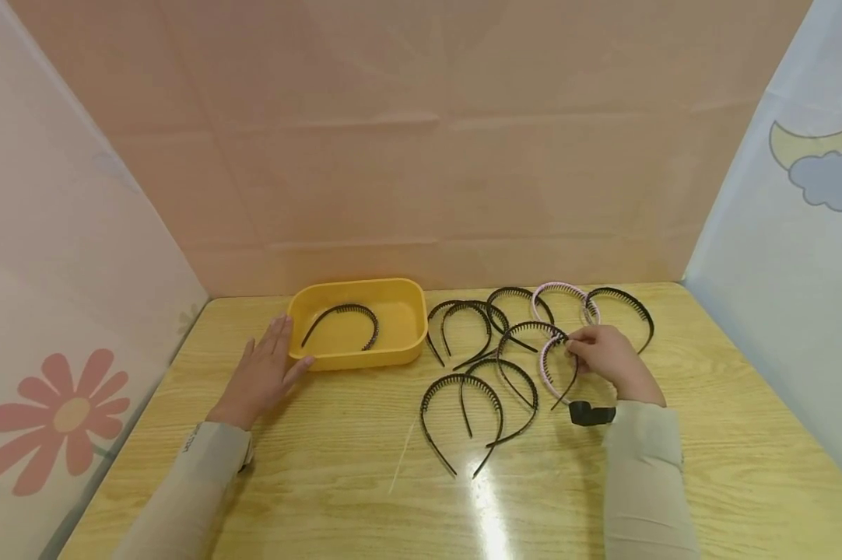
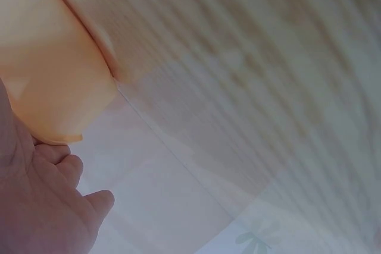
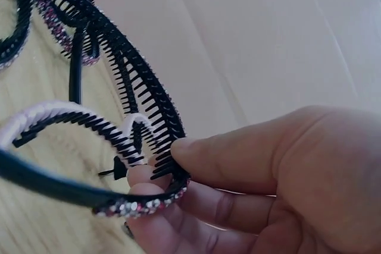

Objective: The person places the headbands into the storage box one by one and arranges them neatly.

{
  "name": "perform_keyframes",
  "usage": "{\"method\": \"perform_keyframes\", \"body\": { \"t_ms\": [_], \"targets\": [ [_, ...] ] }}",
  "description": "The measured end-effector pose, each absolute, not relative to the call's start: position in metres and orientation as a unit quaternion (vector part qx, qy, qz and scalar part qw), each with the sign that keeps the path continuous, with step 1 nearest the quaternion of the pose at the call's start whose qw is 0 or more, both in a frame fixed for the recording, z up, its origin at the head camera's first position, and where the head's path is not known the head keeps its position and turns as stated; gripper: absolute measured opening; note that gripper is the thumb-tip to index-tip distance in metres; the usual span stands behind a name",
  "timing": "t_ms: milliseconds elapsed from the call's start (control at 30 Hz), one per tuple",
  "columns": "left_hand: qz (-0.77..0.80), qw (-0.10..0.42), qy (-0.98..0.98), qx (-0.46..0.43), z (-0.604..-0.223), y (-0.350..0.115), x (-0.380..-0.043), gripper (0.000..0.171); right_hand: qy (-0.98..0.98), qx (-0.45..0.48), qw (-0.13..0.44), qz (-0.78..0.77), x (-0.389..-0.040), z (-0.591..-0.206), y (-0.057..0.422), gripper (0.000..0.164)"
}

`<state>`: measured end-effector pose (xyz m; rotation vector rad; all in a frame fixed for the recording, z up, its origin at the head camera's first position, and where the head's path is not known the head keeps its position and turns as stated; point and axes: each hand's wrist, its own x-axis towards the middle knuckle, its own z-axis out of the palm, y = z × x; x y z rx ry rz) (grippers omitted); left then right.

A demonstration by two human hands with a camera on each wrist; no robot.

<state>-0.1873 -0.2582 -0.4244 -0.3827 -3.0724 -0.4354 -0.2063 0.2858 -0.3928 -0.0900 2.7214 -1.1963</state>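
My right hand [image 1: 612, 362] pinches a black toothed headband [image 3: 156, 96] between thumb and fingers, with small sparkling stones on its outer side. Behind the held band, in the right wrist view, is a pink-wrapped headband [image 3: 53, 111]. At the left, my left hand [image 1: 260, 377] lies against the side of a yellow plastic box [image 1: 403, 327], fingers extended and thumb near the front rim. Inside that box lies one black headband [image 1: 354, 307]. The left wrist view shows the left hand [image 2: 47, 200] beside the box wall [image 2: 53, 69], its fingertips partly hidden.
Several headbands lie on the wooden table [image 1: 323, 467], overlapping to the right of the box. Two black ones [image 1: 461, 378] are nearest the front; another pink one [image 1: 559, 286] and a black one [image 1: 624, 294] lie at the back right. Fabric walls [image 1: 421, 171] enclose the table.
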Motion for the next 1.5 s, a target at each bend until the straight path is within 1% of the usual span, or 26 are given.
{"method": "perform_keyframes", "body": {
  "t_ms": [433,767,1167,1333,1500],
  "targets": [
    [-0.139,0.017,-0.982,-0.124,-0.428,-0.260,-0.190,0.090,0.871,-0.019,0.059,-0.488,-0.206,-0.375,0.273,0.041],
    [-0.137,0.016,-0.983,-0.123,-0.426,-0.261,-0.189,0.090,0.803,-0.007,0.018,-0.596,-0.206,-0.374,0.256,0.047],
    [-0.142,0.015,-0.982,-0.126,-0.429,-0.261,-0.189,0.090,0.689,0.016,-0.008,-0.724,-0.208,-0.372,0.223,0.045],
    [-0.143,0.013,-0.982,-0.126,-0.430,-0.262,-0.189,0.091,0.665,0.026,-0.006,-0.746,-0.209,-0.376,0.205,0.041],
    [-0.139,0.015,-0.982,-0.126,-0.430,-0.260,-0.189,0.091,0.645,0.011,-0.001,-0.764,-0.210,-0.380,0.184,0.037]
  ]
}}
